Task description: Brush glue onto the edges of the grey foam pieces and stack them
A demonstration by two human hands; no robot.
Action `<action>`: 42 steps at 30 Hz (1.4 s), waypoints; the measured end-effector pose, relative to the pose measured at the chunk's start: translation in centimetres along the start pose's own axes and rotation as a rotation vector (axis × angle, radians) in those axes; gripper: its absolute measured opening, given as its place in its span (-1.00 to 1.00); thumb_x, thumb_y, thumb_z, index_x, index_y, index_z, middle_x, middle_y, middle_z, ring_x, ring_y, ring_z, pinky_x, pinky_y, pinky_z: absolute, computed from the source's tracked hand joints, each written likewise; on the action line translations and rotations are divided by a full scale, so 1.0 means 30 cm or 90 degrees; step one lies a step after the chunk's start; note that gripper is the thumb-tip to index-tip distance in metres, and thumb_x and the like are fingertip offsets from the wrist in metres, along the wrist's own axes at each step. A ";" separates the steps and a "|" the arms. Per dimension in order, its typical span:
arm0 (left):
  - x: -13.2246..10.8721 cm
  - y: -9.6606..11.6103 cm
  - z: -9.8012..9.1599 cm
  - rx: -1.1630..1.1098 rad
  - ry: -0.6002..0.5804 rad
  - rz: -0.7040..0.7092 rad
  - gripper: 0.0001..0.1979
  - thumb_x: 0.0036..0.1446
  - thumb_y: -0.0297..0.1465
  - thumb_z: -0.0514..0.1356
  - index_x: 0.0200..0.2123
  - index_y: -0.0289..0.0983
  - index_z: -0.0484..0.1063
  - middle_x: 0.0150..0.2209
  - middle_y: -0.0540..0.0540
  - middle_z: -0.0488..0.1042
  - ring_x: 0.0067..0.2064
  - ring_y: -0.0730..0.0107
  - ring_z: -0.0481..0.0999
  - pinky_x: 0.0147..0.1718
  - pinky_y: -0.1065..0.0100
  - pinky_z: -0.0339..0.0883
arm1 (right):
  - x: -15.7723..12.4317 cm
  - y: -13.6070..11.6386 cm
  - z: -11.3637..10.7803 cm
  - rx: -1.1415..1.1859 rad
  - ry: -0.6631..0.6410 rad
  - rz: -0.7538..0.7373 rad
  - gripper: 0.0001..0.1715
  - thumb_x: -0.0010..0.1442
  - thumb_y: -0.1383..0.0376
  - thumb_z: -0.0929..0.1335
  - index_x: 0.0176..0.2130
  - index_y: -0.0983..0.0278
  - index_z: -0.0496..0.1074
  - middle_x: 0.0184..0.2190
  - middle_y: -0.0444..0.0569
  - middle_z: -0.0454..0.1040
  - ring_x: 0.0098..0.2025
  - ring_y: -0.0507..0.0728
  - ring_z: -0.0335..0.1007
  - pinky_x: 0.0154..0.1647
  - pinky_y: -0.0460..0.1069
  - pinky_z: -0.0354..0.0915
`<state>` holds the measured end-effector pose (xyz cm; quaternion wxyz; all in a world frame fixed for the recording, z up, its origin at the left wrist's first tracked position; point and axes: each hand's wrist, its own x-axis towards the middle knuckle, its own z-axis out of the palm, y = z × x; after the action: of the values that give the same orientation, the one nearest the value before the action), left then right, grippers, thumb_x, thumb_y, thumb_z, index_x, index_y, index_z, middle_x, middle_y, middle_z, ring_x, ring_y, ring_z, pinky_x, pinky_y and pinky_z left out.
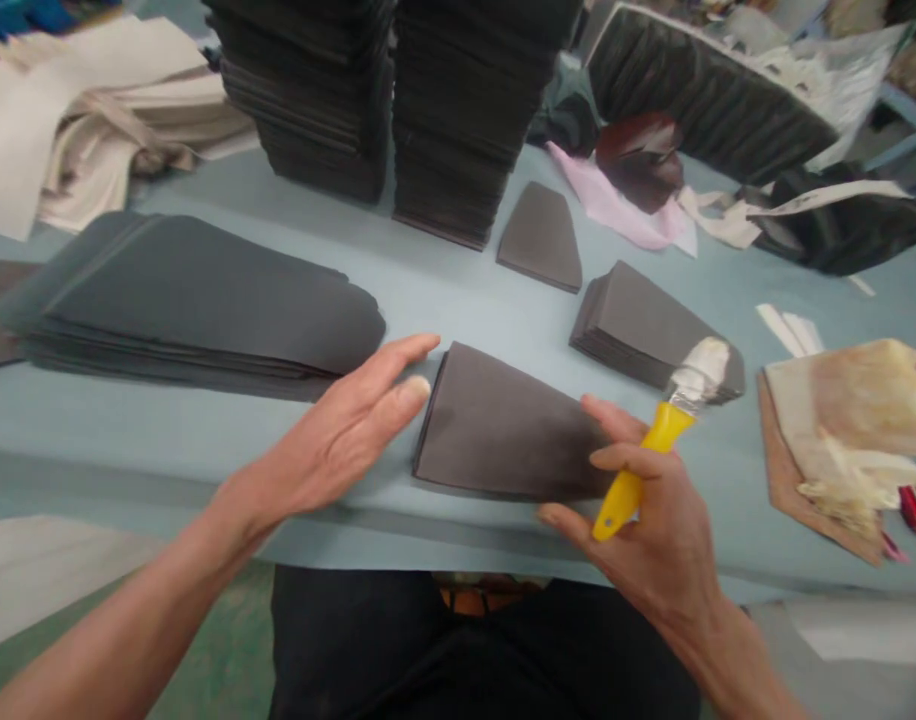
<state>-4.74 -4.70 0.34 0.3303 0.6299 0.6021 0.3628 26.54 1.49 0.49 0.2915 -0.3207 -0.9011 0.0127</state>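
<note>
Now the right hand [664, 525] is clasping a yellow-handled paintbrush [664, 428] in half-curled fingers by the dark tapered panels [503, 430] lying centre-frame, while the left hand [345, 440], holding nothing, is pointing straightened fingers their way.

The single view looks out from the wearer's head, facing forward and steeply down onto a flat, pale blue-green tabletop [428, 300]. It sits close: the bare left hand [338, 440] at eight o'clock and the bare right hand [664, 520] at four loom large. The wearer's black-trousered lap [353, 640] shows at six. Between eleven and twelve, farther from the lens, two tall, layered black stacks [458, 130] run past the top edge.
</note>
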 end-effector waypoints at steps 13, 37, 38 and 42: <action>0.162 -0.010 0.057 0.103 0.028 0.149 -0.50 0.52 -0.18 -0.02 0.26 -0.36 0.46 0.25 -0.25 0.57 0.27 0.19 0.54 0.34 0.20 0.35 | 0.040 -0.073 0.079 -0.002 -0.030 -0.037 -0.43 0.27 -0.12 0.54 -0.02 0.10 0.30 0.26 0.20 0.60 0.33 0.37 0.54 0.24 0.25 0.43; 0.226 -0.052 0.093 0.125 0.086 0.183 -0.70 0.41 -0.27 0.13 -0.06 -0.28 0.64 -0.05 -0.15 0.71 0.00 0.18 0.63 0.08 0.13 0.43 | 0.011 -0.107 0.134 -0.002 0.002 -0.042 -0.54 0.33 0.02 0.54 -0.06 0.18 0.31 0.22 0.27 0.61 0.30 0.34 0.57 0.33 0.18 0.38; 0.227 -0.052 0.093 0.126 0.086 0.182 -0.70 0.41 -0.27 0.14 -0.07 -0.28 0.63 -0.05 -0.15 0.71 -0.01 0.18 0.63 0.08 0.14 0.43 | 0.008 -0.108 0.136 -0.003 0.007 -0.044 -0.54 0.33 0.03 0.54 -0.06 0.18 0.31 0.22 0.27 0.61 0.30 0.34 0.58 0.33 0.19 0.38; 0.229 -0.054 0.095 0.129 0.080 0.187 -0.72 0.40 -0.27 0.15 -0.09 -0.27 0.63 -0.07 -0.14 0.70 -0.02 0.17 0.62 0.08 0.11 0.42 | -0.004 -0.114 0.139 -0.016 0.017 -0.050 -0.53 0.32 -0.02 0.53 -0.09 0.16 0.30 0.20 0.22 0.63 0.29 0.34 0.58 0.35 0.21 0.36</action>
<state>-3.06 2.30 -2.11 0.1703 0.7170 0.5569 0.3832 22.43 -0.61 -2.31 0.2995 -0.2890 -0.9091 -0.0143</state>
